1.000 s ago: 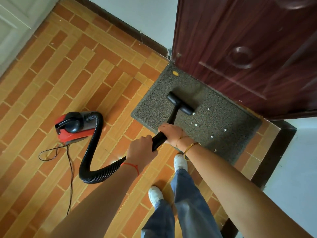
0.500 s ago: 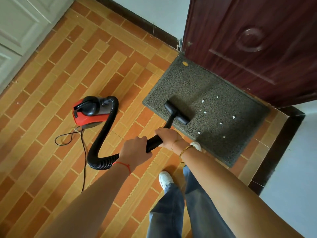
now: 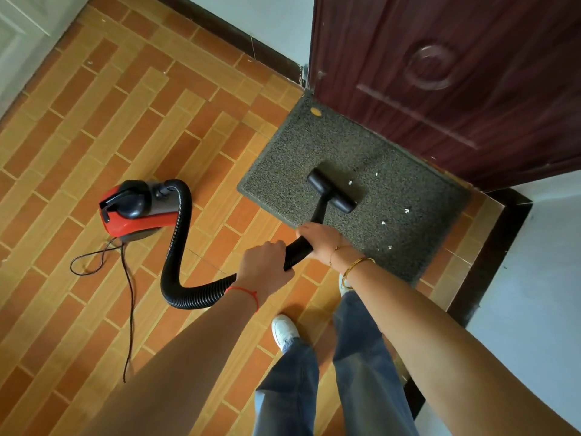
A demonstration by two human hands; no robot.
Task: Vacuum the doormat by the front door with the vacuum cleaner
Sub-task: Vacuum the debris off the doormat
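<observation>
The doormat lies flat on the tiled floor, its far edge right against the dark red front door, and I use it as my landmark. The black floor nozzle sits pressed on the mat near its middle, a little toward the left end. Half a second ago it was at the mat's near edge; it has now pushed further in toward the door, so I judge I am on a forward stroke. White crumbs are scattered over the mat to the right of the nozzle, one just beside its far tip, and a small yellow speck lies at the far left corner. A second ago there were crumbs close along the nozzle's right side as well; fewer show now (my guess is that some went in), but the right half looks largely undone.

My right hand is clenched around the wand over the mat's near edge. My left hand is closed around the ribbed hose just off that edge. The red canister stands on the tiles well to the mat's left, its cord trailing toward me.

I can read no brand, label or writing on the canister, mat or door.
</observation>
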